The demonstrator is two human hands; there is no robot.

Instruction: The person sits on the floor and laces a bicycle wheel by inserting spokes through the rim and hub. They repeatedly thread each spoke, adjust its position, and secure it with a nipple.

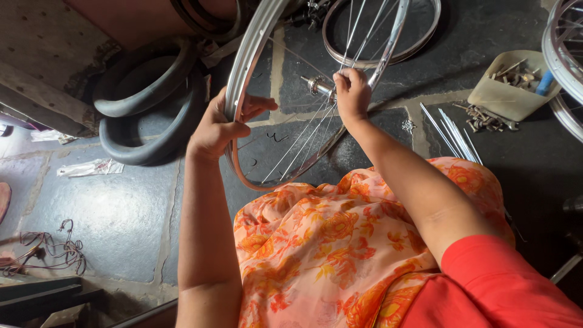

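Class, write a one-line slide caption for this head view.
Left hand grips a bicycle wheel rim while right hand pinches its spokes near the hub.

Shiny metal rim [243, 67], matt rubber tyres [152, 97]

This is a bicycle-wheel repair workshop set up on a dark stone-slab floor [121, 212]. Just left of the left hand [218, 124] lie black rubber tyres [143, 115], stacked against a rough wall. Beyond the right hand [352, 94] a bare metal rim [419, 42] rests flat on the floor. Well to the right of that hand sit loose steel spokes [452, 130] and a beige plastic tub [513, 85] of small metal parts.
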